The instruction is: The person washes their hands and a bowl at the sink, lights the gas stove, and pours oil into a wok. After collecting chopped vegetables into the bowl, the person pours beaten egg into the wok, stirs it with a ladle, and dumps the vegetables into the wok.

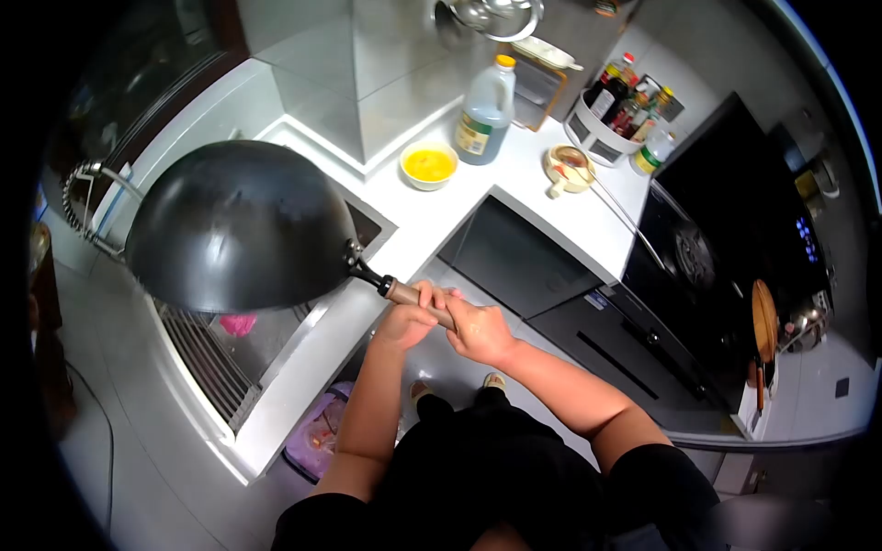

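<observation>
While left hand [404, 323] and right hand [481, 332] clamp wok handle [404, 293] | bowl [426, 185] holds yellow liquid [430, 165] | caddy [590, 138] holds bottles [605, 99]

Left of left hand [409, 323], round black metal wok [241, 230], interior hidden, grey steel sink [280, 351], partly occluded

The wok [234, 234] is black, its handle [418, 301] brown. The worktop [432, 216] is white; the bowl [425, 184], pale, with bright yellow contents [430, 165]. The jug [484, 108] is bluish, its cap [504, 61] orange-yellow; the bag [312, 443], lilac; the shirt [496, 468], black.
</observation>
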The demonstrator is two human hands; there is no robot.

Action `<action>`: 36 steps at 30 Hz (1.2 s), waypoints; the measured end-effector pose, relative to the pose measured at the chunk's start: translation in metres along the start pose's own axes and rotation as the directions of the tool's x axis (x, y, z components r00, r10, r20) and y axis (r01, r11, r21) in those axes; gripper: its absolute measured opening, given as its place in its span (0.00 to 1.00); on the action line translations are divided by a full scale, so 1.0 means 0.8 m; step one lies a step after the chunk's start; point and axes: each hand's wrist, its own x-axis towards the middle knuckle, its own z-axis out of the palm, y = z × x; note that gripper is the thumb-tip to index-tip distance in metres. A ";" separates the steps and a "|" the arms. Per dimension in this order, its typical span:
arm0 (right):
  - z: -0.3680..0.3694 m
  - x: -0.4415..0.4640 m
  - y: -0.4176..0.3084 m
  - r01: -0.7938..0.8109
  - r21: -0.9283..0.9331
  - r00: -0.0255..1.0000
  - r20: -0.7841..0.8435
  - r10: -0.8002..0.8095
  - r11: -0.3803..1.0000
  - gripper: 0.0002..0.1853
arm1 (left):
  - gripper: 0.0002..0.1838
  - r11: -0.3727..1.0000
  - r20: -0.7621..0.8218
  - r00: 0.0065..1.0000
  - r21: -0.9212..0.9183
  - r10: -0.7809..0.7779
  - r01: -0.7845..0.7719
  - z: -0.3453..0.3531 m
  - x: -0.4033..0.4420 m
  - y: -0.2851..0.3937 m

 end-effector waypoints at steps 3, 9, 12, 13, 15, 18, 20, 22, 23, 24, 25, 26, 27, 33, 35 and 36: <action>-0.005 -0.014 0.007 -0.026 -0.023 0.999 0.025 0.027 0.999 0.22 | 0.15 1.000 0.069 0.998 0.012 -0.012 0.011 -0.001 0.005 -0.016; -0.040 -0.058 0.028 0.007 -0.054 1.000 -0.028 -0.008 0.999 0.23 | 0.16 0.996 0.065 0.994 0.022 -0.083 0.082 0.030 0.016 -0.057; -0.058 -0.099 0.046 -0.065 -0.033 0.997 0.048 0.066 0.997 0.23 | 0.16 0.988 0.006 0.991 0.082 -0.134 0.133 0.058 0.023 -0.089; -0.064 -0.116 0.051 -0.077 -0.041 0.996 0.036 0.078 0.996 0.23 | 0.16 0.986 0.020 0.989 0.083 -0.146 0.144 0.068 0.025 -0.101; -0.080 -0.156 0.062 -0.094 0.014 0.994 -0.050 0.095 0.995 0.22 | 0.16 0.951 -0.011 0.966 0.176 -0.257 0.255 0.094 0.033 -0.131; -0.097 -0.229 0.090 -0.210 0.064 0.974 -0.071 0.214 0.976 0.23 | 0.15 0.902 -0.033 0.931 0.237 -0.363 0.360 0.134 0.054 -0.192; -0.109 -0.277 0.110 -0.236 0.079 0.952 -0.183 0.247 0.968 0.23 | 0.13 0.821 -0.084 0.861 0.270 -0.501 0.503 0.165 0.074 -0.234; -0.129 -0.327 0.131 -0.336 0.152 0.898 -0.245 0.365 0.929 0.24 | 0.12 0.773 -0.075 0.826 0.315 -0.559 0.551 0.201 0.103 -0.281; -0.139 -0.351 0.144 -0.345 0.139 0.891 -0.262 0.370 0.928 0.24 | 0.11 0.724 -0.086 0.789 0.348 -0.608 0.595 0.217 0.118 -0.307; -0.150 -0.373 0.156 -0.368 0.211 0.851 -0.317 0.419 0.906 0.23 | 0.11 0.725 -0.047 0.786 0.355 -0.617 0.590 0.233 0.135 -0.334; -0.160 -0.394 0.167 -0.384 0.285 0.803 -0.366 0.470 0.878 0.22 | 0.10 0.703 -0.035 0.776 0.399 -0.629 0.588 0.250 0.153 -0.358; -0.171 -0.414 0.178 -0.442 0.284 0.764 -0.378 0.523 0.851 0.23 | 0.10 0.694 -0.033 0.777 0.428 -0.628 0.579 0.264 0.172 -0.384; -0.188 -0.428 0.186 -0.453 0.278 0.754 -0.387 0.530 0.847 0.23 | 0.10 0.687 -0.030 0.780 0.453 -0.625 0.568 0.277 0.189 -0.409; -0.307 -0.453 0.216 -0.174 0.967 0.594 -0.048 0.803 0.187 0.18 | 0.11 0.748 0.019 0.788 0.333 -0.615 0.575 0.353 0.279 -0.508; -0.321 -0.455 0.239 -0.049 0.999 0.598 0.024 0.801 0.007 0.10 | 0.10 0.720 -0.076 0.779 0.335 -0.622 0.607 0.372 0.303 -0.528; -0.324 -0.456 0.252 0.014 0.998 0.603 0.037 0.797 -0.056 0.09 | 0.10 0.716 -0.099 0.790 0.365 -0.606 0.595 0.377 0.314 -0.539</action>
